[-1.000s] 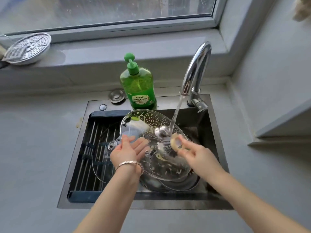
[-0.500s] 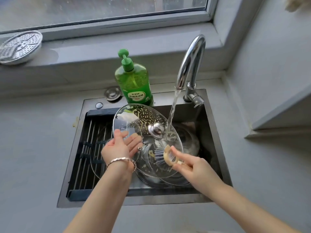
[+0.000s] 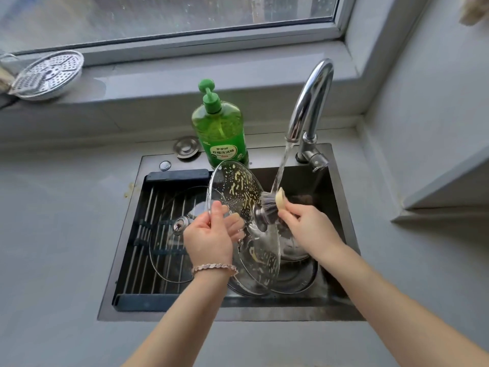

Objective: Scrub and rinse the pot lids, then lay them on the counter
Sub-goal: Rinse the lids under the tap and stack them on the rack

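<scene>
A soapy glass pot lid (image 3: 242, 197) with a steel knob is tilted almost on edge over the sink (image 3: 344, 234). My left hand (image 3: 209, 237) grips its left rim. A round dish brush (image 3: 271, 205) with grey bristles and a pale wooden head is held in my right hand (image 3: 308, 229), bristles pressed against the lid's face beside the knob. Water runs from the tap (image 3: 309, 102) onto the brush. A second glass lid (image 3: 172, 234) lies flat on the drying rack (image 3: 158, 202) in the sink's left half. More steel cookware (image 3: 293, 276) sits below in the basin.
A green dish soap bottle (image 3: 219, 128) stands behind the sink, a steel drain plug (image 3: 186, 147) to its left. On the window sill at far left lies a perforated steamer plate (image 3: 49, 74). Grey counter (image 3: 53, 234) surrounds the sink on both sides.
The lid has been turned from lying fairly flat to standing nearly on edge. My right hand with the brush moved up to beside the knob, under the water stream.
</scene>
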A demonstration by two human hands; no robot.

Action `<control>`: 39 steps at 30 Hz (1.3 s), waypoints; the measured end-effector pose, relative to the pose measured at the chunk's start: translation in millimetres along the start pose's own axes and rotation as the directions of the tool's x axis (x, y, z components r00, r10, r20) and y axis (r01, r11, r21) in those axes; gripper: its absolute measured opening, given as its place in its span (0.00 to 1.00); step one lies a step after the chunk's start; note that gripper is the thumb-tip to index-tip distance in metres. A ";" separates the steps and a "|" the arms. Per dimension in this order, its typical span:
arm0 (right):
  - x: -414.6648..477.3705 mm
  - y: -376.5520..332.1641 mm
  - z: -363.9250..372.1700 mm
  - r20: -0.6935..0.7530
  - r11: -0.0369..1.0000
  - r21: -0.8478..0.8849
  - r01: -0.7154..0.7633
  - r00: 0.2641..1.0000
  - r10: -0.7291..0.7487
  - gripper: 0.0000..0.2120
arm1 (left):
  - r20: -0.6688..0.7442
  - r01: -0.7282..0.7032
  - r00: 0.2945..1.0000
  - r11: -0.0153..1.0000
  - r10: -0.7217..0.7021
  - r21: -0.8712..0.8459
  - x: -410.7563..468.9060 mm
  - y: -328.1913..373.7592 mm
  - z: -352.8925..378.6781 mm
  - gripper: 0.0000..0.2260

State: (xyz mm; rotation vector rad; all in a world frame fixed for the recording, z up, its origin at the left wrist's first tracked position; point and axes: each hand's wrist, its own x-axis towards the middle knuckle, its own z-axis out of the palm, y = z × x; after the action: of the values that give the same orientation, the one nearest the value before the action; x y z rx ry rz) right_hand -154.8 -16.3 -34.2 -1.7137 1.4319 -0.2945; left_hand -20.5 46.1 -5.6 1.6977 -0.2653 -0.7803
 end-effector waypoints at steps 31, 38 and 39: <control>11.4 -25.0 -9.8 -0.070 0.953 0.077 0.293 0.955 -0.288 0.18 | 0.326 -0.113 0.941 0.993 0.095 0.037 6.8 22.0 -20.0 0.08; 7.1 28.5 4.1 -0.018 0.984 0.169 -0.050 0.998 0.054 0.19 | 0.127 -0.029 0.990 0.983 0.053 -0.184 7.3 35.6 -19.7 0.09; -5.9 28.7 10.5 0.021 0.983 0.181 -0.043 0.999 0.040 0.19 | 0.077 -0.018 0.996 0.978 0.035 -0.207 9.1 36.3 -16.9 0.09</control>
State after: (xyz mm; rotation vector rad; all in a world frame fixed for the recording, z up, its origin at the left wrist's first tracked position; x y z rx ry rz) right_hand -169.5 -5.4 -59.4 -1.5340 1.3826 -0.3750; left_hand 5.1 43.8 26.4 1.4673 -0.2530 -0.8282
